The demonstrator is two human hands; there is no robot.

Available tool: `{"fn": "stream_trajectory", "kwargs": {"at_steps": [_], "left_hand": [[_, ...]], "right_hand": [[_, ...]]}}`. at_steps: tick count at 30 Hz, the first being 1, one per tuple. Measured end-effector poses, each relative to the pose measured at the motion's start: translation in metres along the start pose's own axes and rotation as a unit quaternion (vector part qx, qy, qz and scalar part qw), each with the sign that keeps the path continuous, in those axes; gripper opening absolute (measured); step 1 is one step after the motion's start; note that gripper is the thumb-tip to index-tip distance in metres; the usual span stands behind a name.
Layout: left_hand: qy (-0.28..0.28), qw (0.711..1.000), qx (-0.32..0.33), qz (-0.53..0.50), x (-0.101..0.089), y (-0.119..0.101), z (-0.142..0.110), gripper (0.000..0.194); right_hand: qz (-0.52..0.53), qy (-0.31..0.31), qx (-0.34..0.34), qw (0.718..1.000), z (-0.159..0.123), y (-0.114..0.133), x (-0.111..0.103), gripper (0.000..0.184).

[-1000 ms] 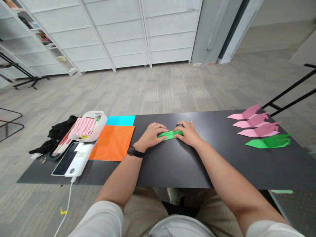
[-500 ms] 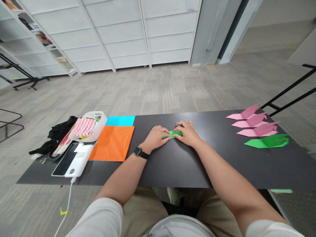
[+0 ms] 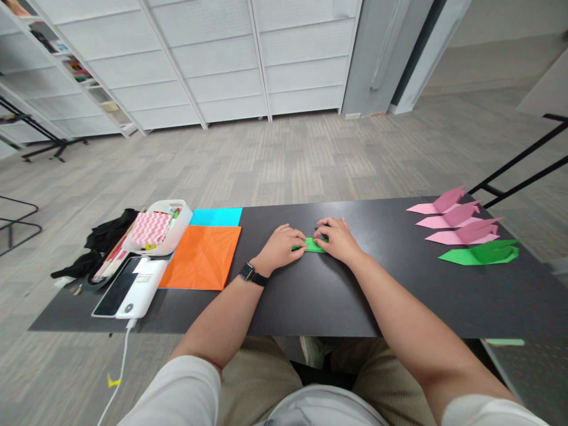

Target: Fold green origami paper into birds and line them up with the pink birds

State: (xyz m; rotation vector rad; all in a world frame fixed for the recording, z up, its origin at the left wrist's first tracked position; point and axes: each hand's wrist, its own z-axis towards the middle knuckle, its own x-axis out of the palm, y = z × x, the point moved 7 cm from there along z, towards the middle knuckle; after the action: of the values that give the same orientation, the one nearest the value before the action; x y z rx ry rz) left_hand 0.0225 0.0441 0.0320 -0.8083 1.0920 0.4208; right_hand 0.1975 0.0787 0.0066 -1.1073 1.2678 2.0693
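Observation:
A small folded piece of green paper (image 3: 315, 245) lies on the dark table between my two hands. My left hand (image 3: 280, 248), with a watch on its wrist, grips the paper's left end with bent fingers. Thumb and fingers of my right hand (image 3: 339, 239) are closed on the right end, covering part of it. Only the middle of the paper shows. Off to the right, a green folded paper bird (image 3: 481, 254) sits in a row with several pink folded paper birds (image 3: 461, 234).
Orange paper sheets (image 3: 202, 257) overlap a cyan sheet (image 3: 216, 216) on the left. Beside them are a white basket (image 3: 184, 222) of supplies, a phone (image 3: 118, 287) and a white power bank (image 3: 144, 290) with a cable (image 3: 122, 367) over the front edge of the table (image 3: 310, 302).
The green paper's visible middle now looks flatter and wider between my hands. My right fingers have shifted slightly along it; my left hand has hardly moved.

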Motion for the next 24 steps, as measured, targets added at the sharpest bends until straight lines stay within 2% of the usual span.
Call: {"fn": "stream_trajectory", "kwargs": {"at_steps": [8, 16, 21, 24], "left_hand": [[-0.035, 0.999, 0.024, 0.011, -0.005, 0.0, 0.0, 0.018], [-0.023, 1.0, 0.018, 0.009, -0.006, -0.003, 0.002, 0.021], [-0.026, 1.0, 0.015, 0.006, -0.005, -0.003, 0.002, 0.02], [-0.035, 0.999, 0.004, 0.0, -0.007, -0.004, 0.001, 0.016]], "right_hand": [[0.026, -0.004, -0.02, 0.999, 0.0, 0.012, -0.008, 0.006], [0.052, 0.036, -0.054, 0.997, -0.003, 0.026, -0.013, 0.005], [0.019, 0.055, -0.065, 0.996, -0.005, 0.028, -0.01, 0.011], [-0.01, 0.043, -0.068, 0.997, -0.005, 0.026, -0.011, 0.008]]}}
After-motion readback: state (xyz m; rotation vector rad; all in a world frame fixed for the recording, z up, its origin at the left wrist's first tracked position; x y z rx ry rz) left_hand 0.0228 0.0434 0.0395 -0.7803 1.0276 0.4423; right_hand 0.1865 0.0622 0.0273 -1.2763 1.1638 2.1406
